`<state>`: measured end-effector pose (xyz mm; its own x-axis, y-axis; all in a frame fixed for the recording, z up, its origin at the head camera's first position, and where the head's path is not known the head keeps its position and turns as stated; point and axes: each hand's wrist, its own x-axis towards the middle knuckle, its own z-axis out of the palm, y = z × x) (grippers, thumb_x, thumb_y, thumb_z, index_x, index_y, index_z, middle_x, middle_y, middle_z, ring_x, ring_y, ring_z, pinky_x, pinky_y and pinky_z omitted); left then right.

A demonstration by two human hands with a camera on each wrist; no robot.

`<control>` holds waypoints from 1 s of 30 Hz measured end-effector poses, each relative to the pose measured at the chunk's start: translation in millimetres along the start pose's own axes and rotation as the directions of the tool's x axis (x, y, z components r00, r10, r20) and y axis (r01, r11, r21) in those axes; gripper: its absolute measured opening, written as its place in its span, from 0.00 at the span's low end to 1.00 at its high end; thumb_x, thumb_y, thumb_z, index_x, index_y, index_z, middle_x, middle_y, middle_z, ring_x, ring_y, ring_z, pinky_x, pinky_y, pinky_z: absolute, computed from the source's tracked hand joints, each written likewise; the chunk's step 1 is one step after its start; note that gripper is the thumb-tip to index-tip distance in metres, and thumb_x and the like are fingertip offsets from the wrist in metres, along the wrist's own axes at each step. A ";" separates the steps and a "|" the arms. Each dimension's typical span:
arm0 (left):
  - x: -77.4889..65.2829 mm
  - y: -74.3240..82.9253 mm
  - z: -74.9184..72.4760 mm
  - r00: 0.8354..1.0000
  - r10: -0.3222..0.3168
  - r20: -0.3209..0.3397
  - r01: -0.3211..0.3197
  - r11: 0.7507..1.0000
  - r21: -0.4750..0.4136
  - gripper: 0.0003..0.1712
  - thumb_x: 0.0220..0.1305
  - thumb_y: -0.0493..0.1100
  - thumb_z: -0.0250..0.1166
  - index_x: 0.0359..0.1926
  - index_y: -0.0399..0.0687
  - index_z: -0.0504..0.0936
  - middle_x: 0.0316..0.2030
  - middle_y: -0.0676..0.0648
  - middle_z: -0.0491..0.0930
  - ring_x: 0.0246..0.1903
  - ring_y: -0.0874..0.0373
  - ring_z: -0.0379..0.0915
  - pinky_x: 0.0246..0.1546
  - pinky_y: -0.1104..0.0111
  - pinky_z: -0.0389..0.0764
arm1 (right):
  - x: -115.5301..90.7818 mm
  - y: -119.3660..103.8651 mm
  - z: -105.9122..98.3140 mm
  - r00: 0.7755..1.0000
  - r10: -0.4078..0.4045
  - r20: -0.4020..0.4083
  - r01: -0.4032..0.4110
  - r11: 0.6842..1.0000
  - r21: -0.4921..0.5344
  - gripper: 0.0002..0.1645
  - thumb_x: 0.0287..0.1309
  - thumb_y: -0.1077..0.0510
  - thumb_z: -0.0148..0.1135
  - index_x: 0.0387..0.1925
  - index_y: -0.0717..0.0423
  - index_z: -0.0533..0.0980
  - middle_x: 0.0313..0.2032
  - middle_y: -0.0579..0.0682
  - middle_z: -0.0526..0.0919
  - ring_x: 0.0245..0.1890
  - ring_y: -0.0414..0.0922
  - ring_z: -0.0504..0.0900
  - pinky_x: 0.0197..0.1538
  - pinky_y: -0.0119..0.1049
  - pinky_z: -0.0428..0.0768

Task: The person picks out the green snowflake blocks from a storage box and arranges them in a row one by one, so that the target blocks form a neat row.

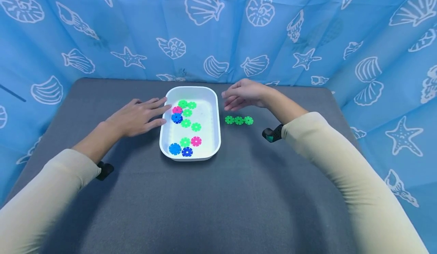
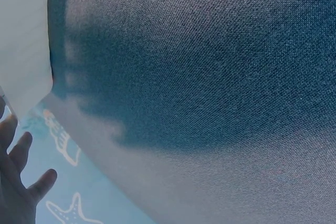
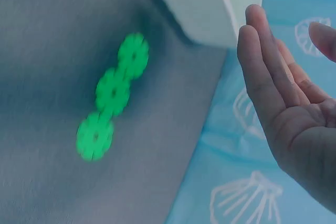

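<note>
A white rectangular tray stands on the table, with several flower-shaped plastic discs lying loose in it: green, pink and blue. My left hand is at the tray's left rim, fingers spread and holding nothing; the head view suggests the fingertips touch that rim. Off the tray's right side, my right hand hovers with loosely bent fingers and nothing in them. Just below it on the cloth lies a row of three joined green discs, which the right wrist view also shows as a chain.
A dark grey cloth covers the table. Behind it and at both sides hangs a blue curtain printed with white shells and starfish. A black wrist camera sits at the right cuff, another at the left.
</note>
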<state>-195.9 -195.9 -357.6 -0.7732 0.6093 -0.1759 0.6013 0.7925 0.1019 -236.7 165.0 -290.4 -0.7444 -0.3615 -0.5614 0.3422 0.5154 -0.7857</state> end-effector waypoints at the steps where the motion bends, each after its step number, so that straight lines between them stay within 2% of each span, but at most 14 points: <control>1: 0.0 0.1 0.4 1.000 0.001 -0.001 -0.001 1.000 -0.001 0.38 0.75 0.62 0.51 0.78 0.55 0.54 0.78 0.43 0.48 0.75 0.40 0.45 0.66 0.35 0.53 | 1.9 -2.1 4.2 1.000 -0.001 0.012 0.001 1.000 0.004 0.23 0.71 0.54 0.58 0.58 0.66 0.75 0.48 0.64 0.84 0.43 0.50 0.87 0.51 0.44 0.83; 7: 1.1 -0.2 1.3 1.000 0.001 -0.001 -0.001 1.000 0.000 0.38 0.75 0.61 0.50 0.78 0.55 0.54 0.78 0.44 0.48 0.75 0.41 0.45 0.67 0.35 0.53 | 13.0 -9.7 28.3 0.997 0.020 0.070 -0.021 1.000 0.019 0.22 0.71 0.55 0.58 0.58 0.67 0.75 0.57 0.67 0.79 0.53 0.55 0.83 0.57 0.46 0.80; 11: 1.7 -0.3 0.7 1.000 0.001 0.004 -0.001 1.000 0.005 0.38 0.75 0.62 0.50 0.78 0.54 0.54 0.78 0.43 0.47 0.75 0.41 0.45 0.66 0.35 0.53 | 19.3 -13.2 43.8 0.992 0.052 0.119 -0.052 0.999 0.000 0.24 0.71 0.56 0.58 0.60 0.68 0.73 0.58 0.67 0.78 0.56 0.56 0.82 0.62 0.48 0.76; 21: 1.6 -0.5 -0.6 1.000 -0.003 0.014 0.003 1.000 -0.011 0.38 0.75 0.62 0.49 0.79 0.56 0.53 0.78 0.44 0.47 0.76 0.40 0.44 0.66 0.34 0.52 | 31.5 -20.9 77.0 0.960 0.135 0.245 -0.114 0.988 -0.100 0.28 0.71 0.53 0.57 0.63 0.68 0.70 0.56 0.67 0.79 0.53 0.54 0.83 0.61 0.46 0.77; 30: 1.7 -2.2 1.1 1.000 -0.003 -0.002 0.003 1.000 -0.004 0.38 0.75 0.62 0.50 0.78 0.55 0.54 0.78 0.44 0.47 0.76 0.41 0.45 0.66 0.35 0.53 | 38.8 -22.2 99.9 0.938 0.183 0.293 -0.135 0.975 -0.176 0.24 0.70 0.56 0.59 0.61 0.67 0.72 0.54 0.65 0.81 0.55 0.54 0.83 0.59 0.45 0.78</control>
<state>-198.4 -196.7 -359.2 -0.7752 0.6072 -0.1741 0.5985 0.7942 0.1053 -215.9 61.9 -320.7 -0.4680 -0.4728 -0.7466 0.3335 0.6879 -0.6447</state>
